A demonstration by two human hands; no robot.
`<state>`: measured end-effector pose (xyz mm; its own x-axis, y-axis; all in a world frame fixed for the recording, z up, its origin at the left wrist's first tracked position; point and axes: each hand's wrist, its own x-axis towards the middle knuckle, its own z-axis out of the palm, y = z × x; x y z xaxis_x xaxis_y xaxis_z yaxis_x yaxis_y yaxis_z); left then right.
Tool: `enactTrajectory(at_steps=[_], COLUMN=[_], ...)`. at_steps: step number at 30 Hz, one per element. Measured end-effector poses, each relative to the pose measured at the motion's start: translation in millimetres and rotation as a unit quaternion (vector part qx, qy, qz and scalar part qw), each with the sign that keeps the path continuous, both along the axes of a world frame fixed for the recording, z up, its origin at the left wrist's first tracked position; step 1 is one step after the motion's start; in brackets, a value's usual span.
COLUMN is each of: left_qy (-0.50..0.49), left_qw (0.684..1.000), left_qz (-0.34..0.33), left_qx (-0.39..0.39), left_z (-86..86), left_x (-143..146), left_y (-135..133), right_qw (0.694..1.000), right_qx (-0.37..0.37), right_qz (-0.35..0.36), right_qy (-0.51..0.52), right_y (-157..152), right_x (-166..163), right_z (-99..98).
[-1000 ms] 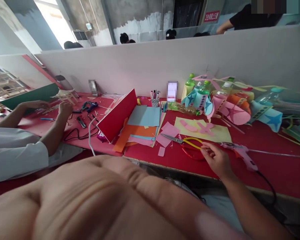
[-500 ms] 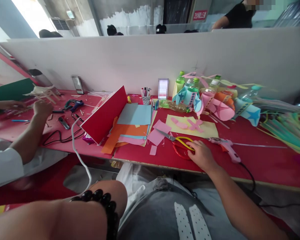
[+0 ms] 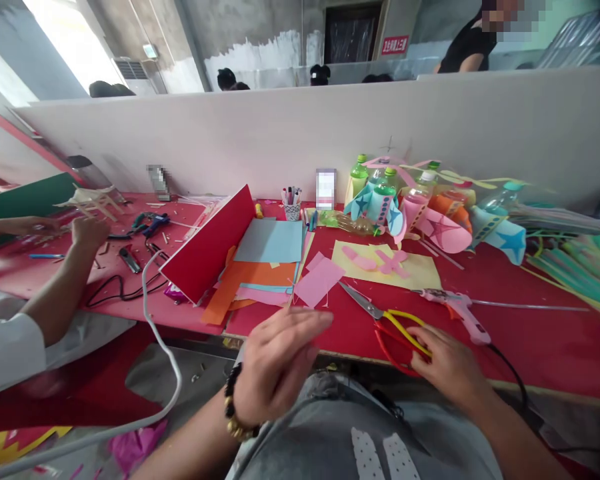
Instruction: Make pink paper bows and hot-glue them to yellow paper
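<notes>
My right hand (image 3: 447,367) sits at the table's front edge, its fingers curled on the red-and-yellow handles of a pair of scissors (image 3: 397,337). The steel blades point away to the upper left, toward a pink paper sheet (image 3: 319,282). My left hand (image 3: 275,357), blurred and wearing a beaded bracelet, hangs open over the edge and holds nothing. A pink hot glue gun (image 3: 460,317) lies just beyond my right hand.
A co-worker's hands (image 3: 87,233) work at the left near a wooden stick model (image 3: 93,202). A red board (image 3: 207,243) stands by stacked coloured paper (image 3: 260,267). Bottle crafts (image 3: 405,213) crowd the back. A white cable (image 3: 153,333) crosses the table edge.
My left arm has swung in and its hand now hangs over the table edge. The scissors have shifted toward me with my right hand, and the view has tilted slightly.
</notes>
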<state>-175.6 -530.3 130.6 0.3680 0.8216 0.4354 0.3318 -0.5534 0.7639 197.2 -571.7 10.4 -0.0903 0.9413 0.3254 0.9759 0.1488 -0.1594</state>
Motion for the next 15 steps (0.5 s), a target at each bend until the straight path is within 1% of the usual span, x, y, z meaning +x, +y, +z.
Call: enactTrajectory(at_steps=[2, 3, 5, 6, 8, 11, 13, 15], left_qy=[0.070, 0.108, 0.179, 0.214, 0.276, 0.365, 0.404, 0.426], left_qw=[0.996, 0.993, 0.983, 0.976, 0.960, 0.928, 0.911, 0.901], left_qz=[-0.008, -0.002, 0.001, 0.002, 0.028, 0.071, 0.075, 0.070], left_qx=[0.047, 0.042, 0.033, 0.033, 0.033, 0.000, -0.030, -0.038], left_z=[-30.6, -43.9, -64.5, -71.6, -80.1, -84.2, -85.3, -87.1], left_x=[32, 43, 55, 59, 65, 77, 86, 91], left_y=[3, 11, 33, 46, 71, 100, 112, 117], right_qw=[1.000, 1.000, 0.999, 0.998, 0.997, 0.997, 0.996, 0.996], right_qx=[0.004, 0.004, 0.001, -0.006, -0.026, -0.060, -0.076, -0.082], right_qz=[-0.008, -0.009, -0.028, -0.034, -0.040, -0.034, -0.032, -0.033], right_qy=[0.012, 0.023, 0.043, 0.049, 0.055, 0.044, 0.027, 0.013], right_y=[-12, -17, -24, -26, -27, -23, -20, -17], right_x=[13, 18, 25, 26, 26, 24, 21, 19], right_z=[-6.4, -8.4, -10.0, -9.8, -7.6, -2.0, 2.0, 5.4])
